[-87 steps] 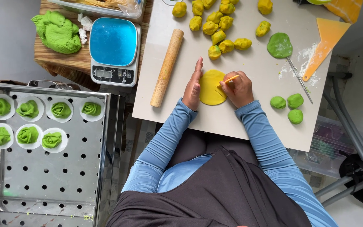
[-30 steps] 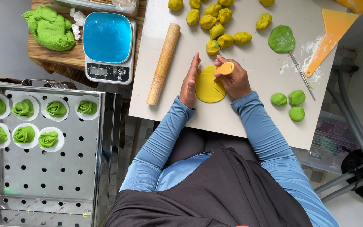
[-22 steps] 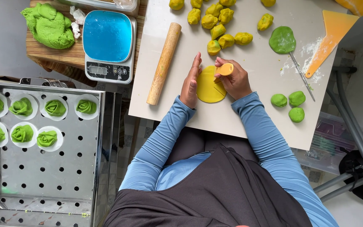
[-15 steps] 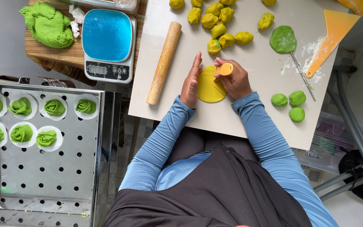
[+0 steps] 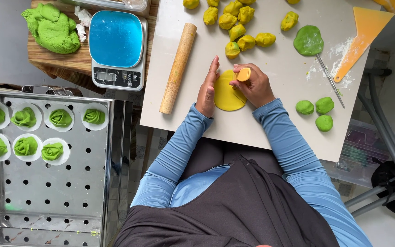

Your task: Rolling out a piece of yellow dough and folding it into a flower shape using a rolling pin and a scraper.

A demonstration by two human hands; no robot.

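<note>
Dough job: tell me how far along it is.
Done: seven green folded pieces sit in white cups on the metal tray. In hand: the left hand steadies a flat yellow disc while the right hand holds a small orange piece over it. Left: yellow lumps, three green balls.

- Green shaped dumplings (image 5: 26, 118) on white papers: seven
- Small green dough balls (image 5: 324, 105): three
- Yellow dough lumps (image 5: 237, 32): about ten, some cut off
- Flat discs: one yellow (image 5: 227, 97), one green (image 5: 308, 40)
- Rolling pin (image 5: 178, 67): one
- Scale (image 5: 118, 49): one
- Orange scraper (image 5: 361, 39): one
</note>
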